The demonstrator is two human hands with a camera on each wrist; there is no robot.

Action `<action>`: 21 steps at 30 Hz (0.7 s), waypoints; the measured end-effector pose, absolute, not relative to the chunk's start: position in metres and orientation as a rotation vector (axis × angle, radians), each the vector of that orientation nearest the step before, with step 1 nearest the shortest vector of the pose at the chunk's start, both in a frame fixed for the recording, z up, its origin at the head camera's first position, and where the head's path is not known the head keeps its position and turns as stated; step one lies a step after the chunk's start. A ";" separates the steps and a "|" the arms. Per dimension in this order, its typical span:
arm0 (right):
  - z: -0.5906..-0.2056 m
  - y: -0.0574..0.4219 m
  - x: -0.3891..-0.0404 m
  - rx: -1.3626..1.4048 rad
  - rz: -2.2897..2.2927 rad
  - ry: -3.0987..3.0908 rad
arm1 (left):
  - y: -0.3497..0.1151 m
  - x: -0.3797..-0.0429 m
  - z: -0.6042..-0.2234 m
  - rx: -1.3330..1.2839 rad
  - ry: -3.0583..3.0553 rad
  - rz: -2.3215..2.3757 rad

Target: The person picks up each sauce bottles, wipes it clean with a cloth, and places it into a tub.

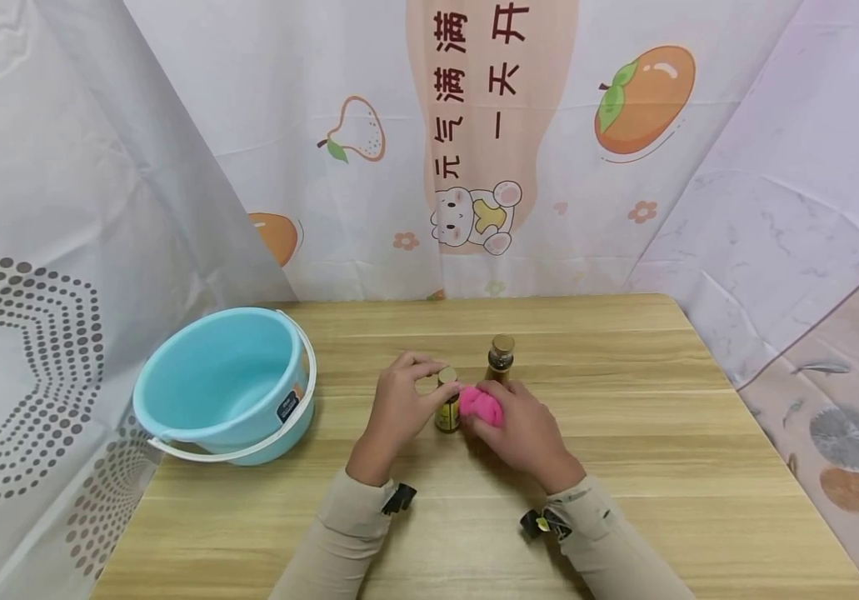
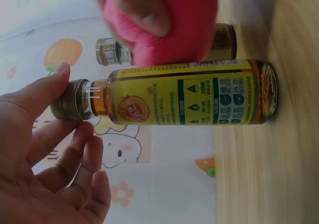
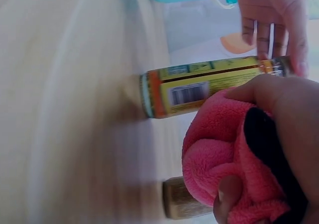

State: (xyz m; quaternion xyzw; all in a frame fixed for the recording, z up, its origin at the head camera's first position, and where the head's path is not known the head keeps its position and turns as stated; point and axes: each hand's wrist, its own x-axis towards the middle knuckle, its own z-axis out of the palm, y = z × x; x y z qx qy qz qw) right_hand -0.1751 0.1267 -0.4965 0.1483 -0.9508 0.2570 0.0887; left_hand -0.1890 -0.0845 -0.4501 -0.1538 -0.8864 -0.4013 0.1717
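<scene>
A glass bottle with a yellow label stands upright on the table, amber liquid showing at its neck. My left hand pinches its gold cap between thumb and index finger, the other fingers loosely bent below. Bunched in my right hand is a pink fluffy cloth with a dark patch. The cloth meets the label side of the bottle in the left wrist view. Just behind the right hand stands a second, similar bottle with a gold cap, its lower part hidden by that hand.
A light blue bucket with a white handle stands at the left edge of the wood-grain table. Printed curtains hang right behind the table's back edge and along both sides.
</scene>
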 end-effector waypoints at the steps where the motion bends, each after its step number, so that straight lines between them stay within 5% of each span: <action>1: -0.495 0.127 -0.175 0.445 0.763 -2.818 | -0.084 -0.189 -0.451 -0.439 -2.514 -1.150; 21: -0.466 0.127 -0.173 0.511 0.810 -2.701 | -0.087 -0.194 -0.457 -0.541 -2.531 -1.312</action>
